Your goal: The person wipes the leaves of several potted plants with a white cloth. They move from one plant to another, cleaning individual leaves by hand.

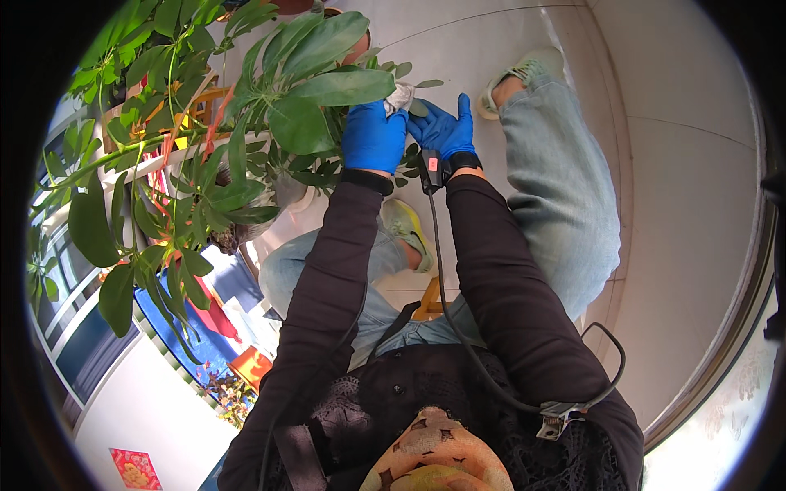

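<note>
My left hand [374, 138], in a blue glove, is shut on a crumpled whitish cloth [400, 98] beside a leafy potted plant. My right hand [447, 127], also blue-gloved, is turned palm up with its thumb held apart. Its fingertips are at a small green leaf [419, 108], right by the cloth. Whether they touch or bear the leaf I cannot tell. Large glossy leaves [347, 88] of an umbrella plant hang just left of and above my left hand. A small black box [431, 170] with a cable sits at my right wrist.
Umbrella plant branches [123, 150], tied with reddish string [212, 123], fill the left side. A brown pot [358, 49] stands beyond the leaves. Pale floor tiles [448, 37] lie under my feet. An orange pot [250, 367] is at lower left. The cable [443, 270] runs along my right arm.
</note>
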